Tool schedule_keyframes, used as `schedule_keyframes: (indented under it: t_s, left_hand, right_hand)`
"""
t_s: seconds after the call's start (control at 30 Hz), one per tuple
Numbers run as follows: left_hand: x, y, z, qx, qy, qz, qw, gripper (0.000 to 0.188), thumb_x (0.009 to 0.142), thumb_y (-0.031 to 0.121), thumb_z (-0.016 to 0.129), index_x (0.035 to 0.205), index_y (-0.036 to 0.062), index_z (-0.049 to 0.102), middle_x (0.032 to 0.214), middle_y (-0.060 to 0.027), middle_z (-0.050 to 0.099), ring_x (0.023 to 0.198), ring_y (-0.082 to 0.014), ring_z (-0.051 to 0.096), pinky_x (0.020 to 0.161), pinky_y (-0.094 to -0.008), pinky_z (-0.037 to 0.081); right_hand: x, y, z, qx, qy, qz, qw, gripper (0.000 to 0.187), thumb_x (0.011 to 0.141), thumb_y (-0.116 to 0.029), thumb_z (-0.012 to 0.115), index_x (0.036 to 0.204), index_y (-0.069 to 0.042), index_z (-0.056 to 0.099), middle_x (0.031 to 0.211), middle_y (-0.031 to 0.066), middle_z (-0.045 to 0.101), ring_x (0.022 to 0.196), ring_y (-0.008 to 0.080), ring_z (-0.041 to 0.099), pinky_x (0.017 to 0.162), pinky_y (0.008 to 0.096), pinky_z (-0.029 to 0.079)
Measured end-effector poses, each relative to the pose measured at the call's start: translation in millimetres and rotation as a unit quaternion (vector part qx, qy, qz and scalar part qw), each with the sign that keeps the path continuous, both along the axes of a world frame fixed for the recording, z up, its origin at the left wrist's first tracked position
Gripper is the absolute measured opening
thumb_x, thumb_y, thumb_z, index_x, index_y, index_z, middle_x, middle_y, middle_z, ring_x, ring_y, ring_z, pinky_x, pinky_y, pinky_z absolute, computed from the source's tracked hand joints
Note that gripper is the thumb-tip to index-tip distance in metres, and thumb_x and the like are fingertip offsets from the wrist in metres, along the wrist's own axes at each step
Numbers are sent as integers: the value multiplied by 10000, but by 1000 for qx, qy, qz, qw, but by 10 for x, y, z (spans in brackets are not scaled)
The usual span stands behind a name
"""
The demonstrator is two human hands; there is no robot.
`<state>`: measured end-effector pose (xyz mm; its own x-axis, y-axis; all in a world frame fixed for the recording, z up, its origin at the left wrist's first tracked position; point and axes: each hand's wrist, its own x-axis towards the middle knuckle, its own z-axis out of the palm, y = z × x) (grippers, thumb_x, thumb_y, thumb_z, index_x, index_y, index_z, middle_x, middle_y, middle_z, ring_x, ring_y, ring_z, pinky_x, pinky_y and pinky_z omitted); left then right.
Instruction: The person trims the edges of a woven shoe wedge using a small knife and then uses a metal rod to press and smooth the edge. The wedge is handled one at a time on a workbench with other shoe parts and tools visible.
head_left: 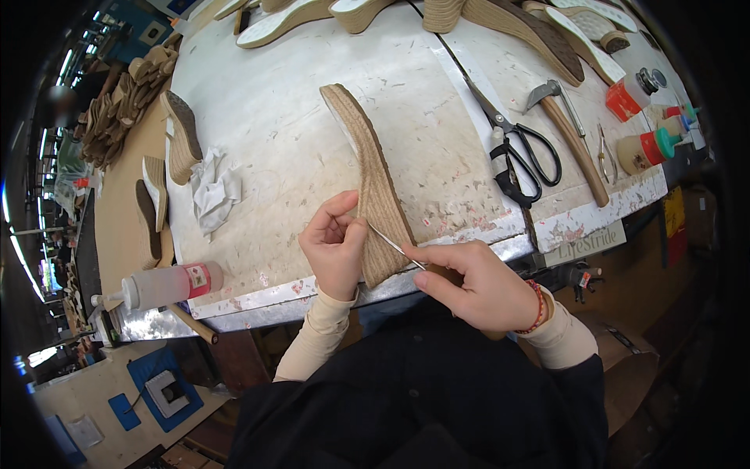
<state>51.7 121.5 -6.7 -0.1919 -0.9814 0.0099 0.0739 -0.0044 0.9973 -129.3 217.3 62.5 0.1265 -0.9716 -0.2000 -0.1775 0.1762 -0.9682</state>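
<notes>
A wedge shoe sole wrapped in tan woven rope lies on the worn white tabletop, its thick heel end toward me. My left hand is closed at the sole's left side, thumb and forefinger pinched together against it. What sits between those fingertips is hidden. In my right hand is a slim pointed metal tool, gripped between thumb and forefinger. The tool slants across the rope-covered side, and its far tip reaches the left fingertips. I cannot make out its exact kind.
Black-handled scissors, a hammer and small pliers lie to the right, near glue bottles. Crumpled white paper and a squeeze bottle are on the left. More wedge soles line the far edge.
</notes>
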Motion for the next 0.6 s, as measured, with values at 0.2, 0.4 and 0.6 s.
schedule_keyframes:
  t_s: [0.2, 0.4, 0.6]
  left_hand:
    - [-16, 8, -17, -23, -21, 6, 999, 310, 787, -145, 547, 1083, -85, 613, 1176, -145, 598, 792, -85, 626, 668, -190, 491]
    - [-17, -7, 29, -36, -30, -8, 999, 306, 795, -120, 549, 1093, -76, 601, 1007, -99, 644, 738, -49, 590, 625, -173, 461]
    - [26, -41, 80, -40, -40, -31, 998, 294, 825, -65, 574, 1118, -76, 596, 921, -74, 637, 711, -38, 566, 605, -179, 445]
  right_hand:
    - [-40, -81, 60, 48, -8, 18, 999, 337, 864, -138, 604, 1110, 93, 620, 614, 201, 583, 518, 243, 576, 536, 341, 439]
    - [-125, -92, 59, 8, 45, 61, 997, 340, 878, -140, 602, 1134, 84, 613, 631, 189, 588, 548, 209, 567, 560, 332, 441]
    - [-235, 88, -39, -10, 42, 6, 999, 368, 909, -162, 602, 1203, 59, 593, 591, 114, 552, 512, 161, 488, 527, 311, 400]
